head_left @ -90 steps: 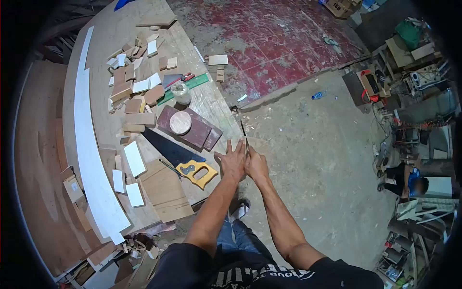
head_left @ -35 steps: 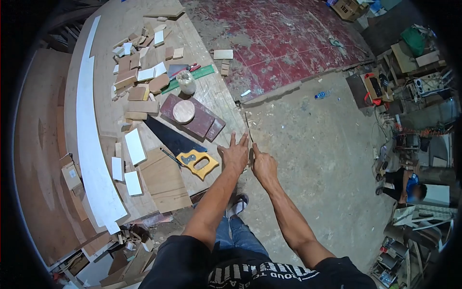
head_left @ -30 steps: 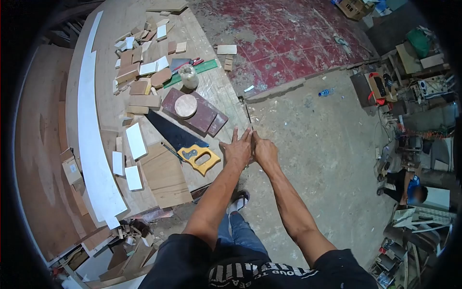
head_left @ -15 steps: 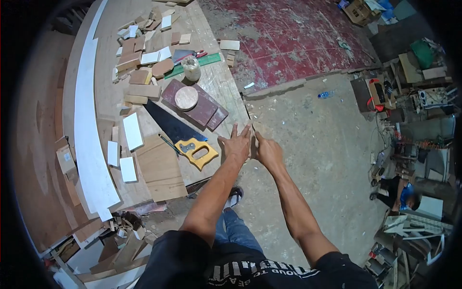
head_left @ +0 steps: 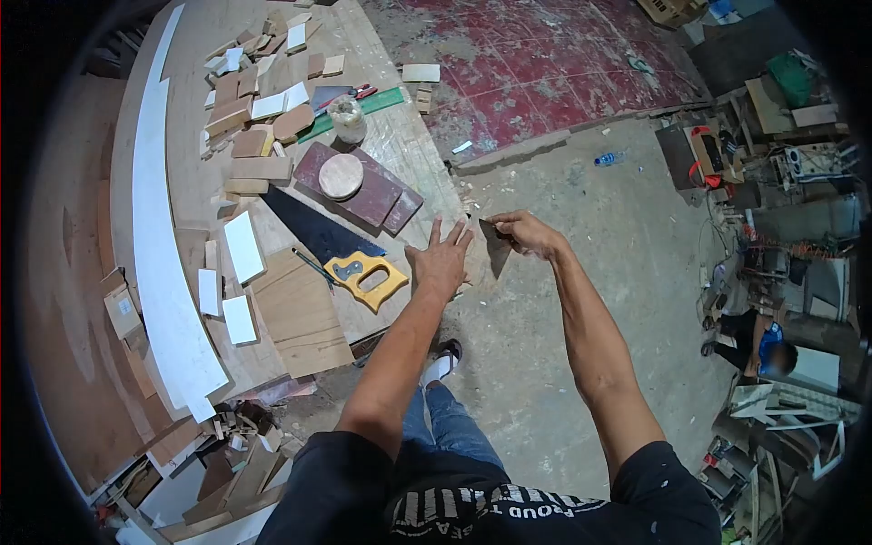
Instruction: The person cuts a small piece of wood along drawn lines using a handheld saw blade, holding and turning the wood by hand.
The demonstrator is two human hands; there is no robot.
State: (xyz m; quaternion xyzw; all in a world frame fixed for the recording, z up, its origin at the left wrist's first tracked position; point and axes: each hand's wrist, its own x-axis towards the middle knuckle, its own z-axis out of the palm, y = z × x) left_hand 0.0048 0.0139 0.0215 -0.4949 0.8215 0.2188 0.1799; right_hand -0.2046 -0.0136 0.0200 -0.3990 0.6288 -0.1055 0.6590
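My left hand lies at the bench's right edge with its fingers spread, pressing on the surface. Just right of it, beyond the edge, my right hand pinches a thin dark flat piece; its exact kind is unclear. A handsaw with a yellow handle rests left of my left hand. Above the hand are maroon boards with a round wooden disc on top. A jar stands behind them, near a green strip.
Many wood offcuts cover the far part of the workbench. A long white strip runs along its left side. A plastic bottle lies on the floor. Another person sits at the far right among scrap.
My right hand has moved off the bench edge, up and to the right, and the dark piece in it now shows. My left hand stays at the edge, fingers spread wider.
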